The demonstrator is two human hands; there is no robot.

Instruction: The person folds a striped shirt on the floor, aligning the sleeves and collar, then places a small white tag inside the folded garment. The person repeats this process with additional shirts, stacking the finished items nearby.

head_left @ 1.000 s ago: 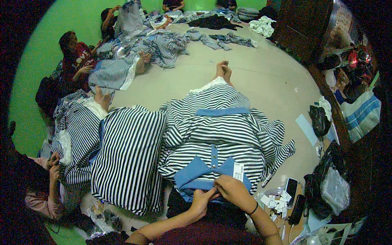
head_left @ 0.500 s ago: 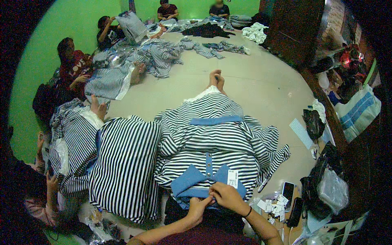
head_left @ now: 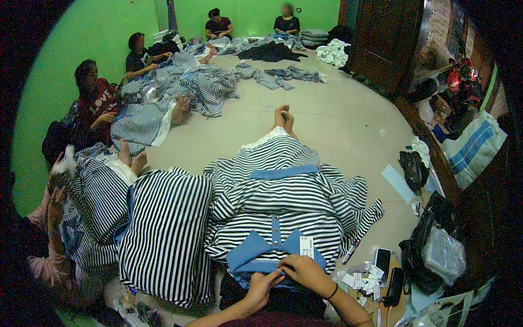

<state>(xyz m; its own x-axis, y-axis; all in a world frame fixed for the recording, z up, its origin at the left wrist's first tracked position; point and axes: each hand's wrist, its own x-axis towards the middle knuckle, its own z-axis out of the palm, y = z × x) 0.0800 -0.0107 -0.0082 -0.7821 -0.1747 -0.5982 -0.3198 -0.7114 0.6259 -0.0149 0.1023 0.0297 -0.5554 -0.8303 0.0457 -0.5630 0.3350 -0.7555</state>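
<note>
A black-and-white striped shirt (head_left: pixel 305 191) with a blue collar (head_left: pixel 248 251) and buttoned blue placket lies over my outstretched legs. Its collar is toward me. My left hand (head_left: pixel 262 286) pinches the inner neck edge of the collar, fingers closed. Right beside it, my right hand (head_left: pixel 305 271) is closed too, its fingertips meeting the left ones; what they hold is too small to make out. A white printed tag (head_left: pixel 306 246) lies on the collar's right side, partly behind my right hand.
To my left stands a plump stack of striped garments (head_left: pixel 166 234); beyond it a co-worker handles another striped piece. On the right lie loose white tags (head_left: pixel 370 283), a phone (head_left: pixel 383 259), a pen (head_left: pixel 348 254) and black plastic bags (head_left: pixel 436 240). Several people sit among garments farther off.
My view has shifted slightly. Both hands stay together at the collar. The co-worker at left has raised a hand with something white, and a person farther back has lowered a striped garment.
</note>
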